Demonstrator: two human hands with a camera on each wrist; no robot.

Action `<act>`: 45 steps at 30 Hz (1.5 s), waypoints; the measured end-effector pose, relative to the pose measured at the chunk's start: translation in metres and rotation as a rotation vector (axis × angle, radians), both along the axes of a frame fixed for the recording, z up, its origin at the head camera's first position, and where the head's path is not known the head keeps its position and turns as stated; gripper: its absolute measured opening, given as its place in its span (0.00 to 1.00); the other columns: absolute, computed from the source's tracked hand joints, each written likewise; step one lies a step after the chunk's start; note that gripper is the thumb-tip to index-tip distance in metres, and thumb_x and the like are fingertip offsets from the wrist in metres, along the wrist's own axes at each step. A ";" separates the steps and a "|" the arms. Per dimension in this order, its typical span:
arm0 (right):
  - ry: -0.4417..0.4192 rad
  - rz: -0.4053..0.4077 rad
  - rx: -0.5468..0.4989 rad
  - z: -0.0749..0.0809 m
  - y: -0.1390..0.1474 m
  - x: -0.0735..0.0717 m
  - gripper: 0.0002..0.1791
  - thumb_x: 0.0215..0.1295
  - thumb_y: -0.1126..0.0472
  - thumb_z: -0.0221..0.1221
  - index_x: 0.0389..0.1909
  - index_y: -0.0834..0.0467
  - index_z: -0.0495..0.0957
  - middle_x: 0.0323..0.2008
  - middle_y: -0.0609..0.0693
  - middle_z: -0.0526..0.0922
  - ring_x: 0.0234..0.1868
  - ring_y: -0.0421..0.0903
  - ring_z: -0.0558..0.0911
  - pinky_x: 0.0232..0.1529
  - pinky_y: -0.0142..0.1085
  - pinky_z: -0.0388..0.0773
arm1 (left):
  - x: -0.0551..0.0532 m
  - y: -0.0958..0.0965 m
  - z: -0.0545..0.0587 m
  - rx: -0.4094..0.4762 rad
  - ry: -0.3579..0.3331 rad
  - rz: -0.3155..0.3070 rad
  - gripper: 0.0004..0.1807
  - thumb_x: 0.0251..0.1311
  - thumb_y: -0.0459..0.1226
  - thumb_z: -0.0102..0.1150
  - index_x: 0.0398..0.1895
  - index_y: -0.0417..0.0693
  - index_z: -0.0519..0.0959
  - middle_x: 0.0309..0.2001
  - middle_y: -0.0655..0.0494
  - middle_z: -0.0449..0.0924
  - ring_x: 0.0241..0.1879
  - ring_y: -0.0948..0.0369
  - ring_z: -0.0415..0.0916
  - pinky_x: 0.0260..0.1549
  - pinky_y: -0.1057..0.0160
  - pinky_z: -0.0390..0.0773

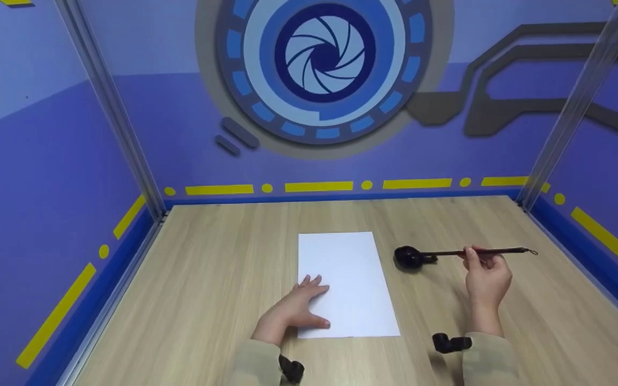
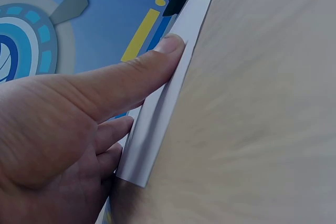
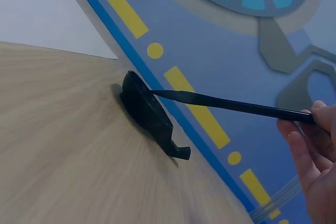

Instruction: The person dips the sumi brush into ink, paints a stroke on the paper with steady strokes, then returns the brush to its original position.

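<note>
A white sheet of paper (image 1: 347,279) lies flat on the wooden table. My left hand (image 1: 303,306) rests on the sheet's left side with fingers spread; in the left wrist view the thumb (image 2: 142,77) presses on the paper near its edge. To the right of the sheet, my right hand (image 1: 488,280) pinches a thin black writing brush (image 3: 226,103) by its handle. The brush is nearly level, and its dark tip reaches the rim of a small black ink dish (image 3: 144,106) with a short handle. In the head view the dish's inside cannot be made out.
The wooden table (image 1: 218,279) ends at a blue wall (image 1: 164,134) painted with yellow dashes and a large round emblem. Metal corner posts (image 1: 110,102) rise at both back corners. A black wrist camera (image 1: 451,343) sticks out at each cuff.
</note>
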State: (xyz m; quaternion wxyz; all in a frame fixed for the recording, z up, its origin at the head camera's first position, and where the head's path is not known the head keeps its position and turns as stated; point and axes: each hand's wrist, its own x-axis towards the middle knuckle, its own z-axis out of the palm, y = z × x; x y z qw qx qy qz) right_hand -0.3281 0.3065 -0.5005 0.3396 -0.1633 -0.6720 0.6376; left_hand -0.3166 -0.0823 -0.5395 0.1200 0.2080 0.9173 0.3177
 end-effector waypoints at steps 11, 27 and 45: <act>0.046 -0.018 -0.046 0.009 -0.005 0.005 0.13 0.71 0.60 0.64 0.48 0.65 0.80 0.32 0.31 0.86 0.35 0.27 0.87 0.41 0.18 0.84 | 0.000 0.000 -0.001 0.005 0.000 -0.005 0.48 0.50 0.46 0.80 0.75 0.46 0.69 0.82 0.47 0.55 0.84 0.46 0.44 0.83 0.44 0.45; 0.128 0.064 -0.115 0.022 -0.023 0.002 0.10 0.70 0.65 0.64 0.46 0.67 0.80 0.31 0.35 0.88 0.34 0.30 0.89 0.41 0.21 0.85 | 0.000 -0.001 -0.001 0.009 -0.007 0.003 0.48 0.50 0.45 0.80 0.75 0.46 0.69 0.82 0.48 0.55 0.84 0.46 0.44 0.83 0.43 0.46; 0.160 0.223 -0.148 0.027 -0.078 -0.018 0.10 0.69 0.68 0.64 0.45 0.70 0.79 0.29 0.37 0.88 0.31 0.33 0.89 0.41 0.25 0.87 | -0.001 0.000 -0.002 -0.003 -0.004 -0.003 0.48 0.50 0.45 0.80 0.75 0.46 0.69 0.82 0.48 0.55 0.84 0.46 0.44 0.83 0.44 0.46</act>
